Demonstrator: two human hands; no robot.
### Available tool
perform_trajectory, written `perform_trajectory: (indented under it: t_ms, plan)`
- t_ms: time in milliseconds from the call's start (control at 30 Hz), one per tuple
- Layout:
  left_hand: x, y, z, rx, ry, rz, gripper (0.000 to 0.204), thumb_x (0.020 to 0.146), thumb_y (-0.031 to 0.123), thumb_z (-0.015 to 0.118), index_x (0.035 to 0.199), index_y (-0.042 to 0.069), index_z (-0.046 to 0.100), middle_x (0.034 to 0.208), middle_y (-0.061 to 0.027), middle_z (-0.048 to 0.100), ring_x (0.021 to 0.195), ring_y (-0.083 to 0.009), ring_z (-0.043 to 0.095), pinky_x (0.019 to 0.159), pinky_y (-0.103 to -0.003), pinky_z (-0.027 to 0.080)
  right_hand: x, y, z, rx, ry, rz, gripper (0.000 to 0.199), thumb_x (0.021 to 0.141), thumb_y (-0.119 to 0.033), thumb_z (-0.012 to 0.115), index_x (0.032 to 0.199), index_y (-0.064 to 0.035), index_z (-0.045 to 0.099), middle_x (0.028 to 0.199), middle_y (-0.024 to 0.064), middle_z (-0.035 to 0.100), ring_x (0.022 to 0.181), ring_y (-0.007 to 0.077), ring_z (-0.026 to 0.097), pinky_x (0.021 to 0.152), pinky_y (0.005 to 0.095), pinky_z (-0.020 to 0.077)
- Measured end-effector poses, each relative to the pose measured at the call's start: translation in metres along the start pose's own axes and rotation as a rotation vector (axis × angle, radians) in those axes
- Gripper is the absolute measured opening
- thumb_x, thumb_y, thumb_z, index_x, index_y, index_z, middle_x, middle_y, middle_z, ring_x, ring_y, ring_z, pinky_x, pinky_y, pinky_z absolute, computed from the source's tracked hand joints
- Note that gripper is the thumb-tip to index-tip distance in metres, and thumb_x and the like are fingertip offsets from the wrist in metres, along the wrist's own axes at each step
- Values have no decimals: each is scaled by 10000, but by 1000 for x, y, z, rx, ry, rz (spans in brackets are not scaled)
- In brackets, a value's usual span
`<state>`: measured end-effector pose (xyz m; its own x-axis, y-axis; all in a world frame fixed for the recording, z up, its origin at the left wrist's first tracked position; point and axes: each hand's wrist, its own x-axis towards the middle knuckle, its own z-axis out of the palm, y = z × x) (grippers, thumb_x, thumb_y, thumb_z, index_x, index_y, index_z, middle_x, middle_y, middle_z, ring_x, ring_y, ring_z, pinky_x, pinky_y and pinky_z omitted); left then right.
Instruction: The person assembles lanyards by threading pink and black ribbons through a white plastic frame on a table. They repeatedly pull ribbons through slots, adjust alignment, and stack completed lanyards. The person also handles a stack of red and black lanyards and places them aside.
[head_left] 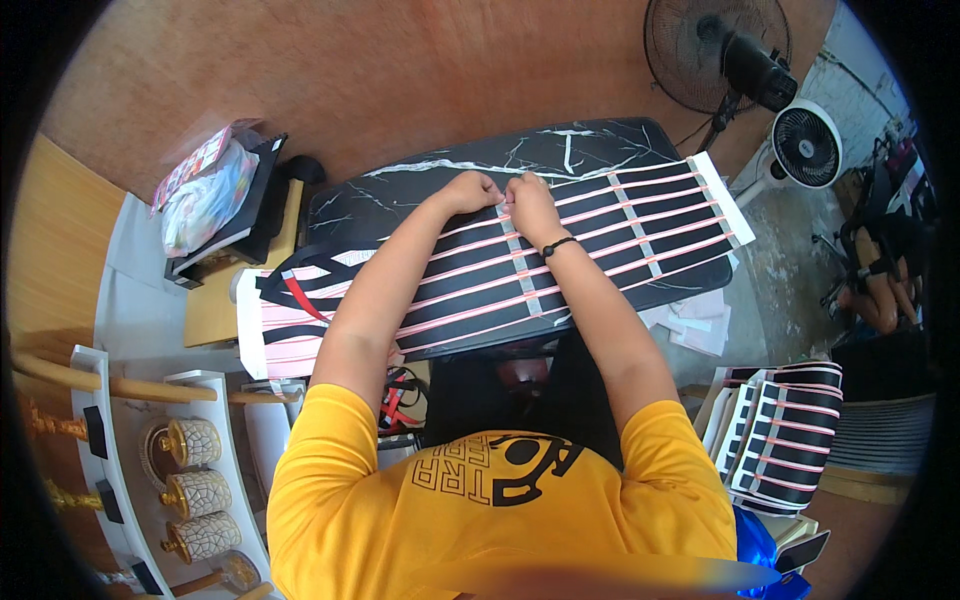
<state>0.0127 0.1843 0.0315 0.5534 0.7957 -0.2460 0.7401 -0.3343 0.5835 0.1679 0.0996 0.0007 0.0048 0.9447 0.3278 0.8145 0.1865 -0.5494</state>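
Note:
A long black panel (450,290) with pink-and-white stripes, grey cross strips and white ends lies slantwise across a black marble-patterned table (345,205). My left hand (474,190) is closed in a pinch at the panel's far edge. Beside it my right hand (531,206), a dark bracelet on its wrist, is also pinched. Their fingertips nearly meet at the far end of one grey cross strip (520,265); whatever they hold there is too small to make out. Black straps (325,262) and a red strap (303,297) lie loose over the panel's left end.
Similar striped panels (785,430) are stacked at lower right. Pale papers (697,322) lie right of the table. Two fans (806,143) stand at the far right. A plastic bag (210,200) sits at far left, above white shelves (215,415) with gold-and-white jars (192,442).

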Motion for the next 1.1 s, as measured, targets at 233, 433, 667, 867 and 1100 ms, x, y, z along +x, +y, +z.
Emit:
perform_trajectory:
  t_ms: [233,433,667,867,1100]
  plan:
    - [2,1,2,-83,48,5,232,788,249,692,886,54,768,811,-77,721,775,-156,646,764,-301,507,-2,-7,10,21,70,125,234,744,-120,792,919,-47,655,1008,167,616,1000,358,599,876,445,498]
    - [5,1,8,-107,90,-125,211,772,235,689,844,54,768,789,-81,721,759,-153,648,746,-301,508,-5,-9,15,62,131,129,183,724,-134,806,829,-46,684,935,165,621,933,355,604,836,455,488]
    - [-1,-1,3,-191,101,0,293,812,308,724,957,54,747,847,-61,705,769,-146,620,739,-318,503,-16,4,-2,322,164,3,175,715,-106,801,796,-26,668,823,145,614,787,316,599,718,409,484]
    - [-37,24,-12,224,119,180,336,820,332,757,1051,95,699,886,-43,681,844,-165,617,794,-352,452,-14,11,-13,424,65,82,173,725,-72,787,829,-28,657,862,123,626,829,305,618,748,404,495]
    - [-47,35,2,709,321,348,118,804,172,670,895,102,697,909,-98,697,947,-264,656,893,-444,388,-26,2,-16,350,105,-78,882,590,-48,880,1363,-109,460,1305,161,467,1186,364,509,997,415,458]
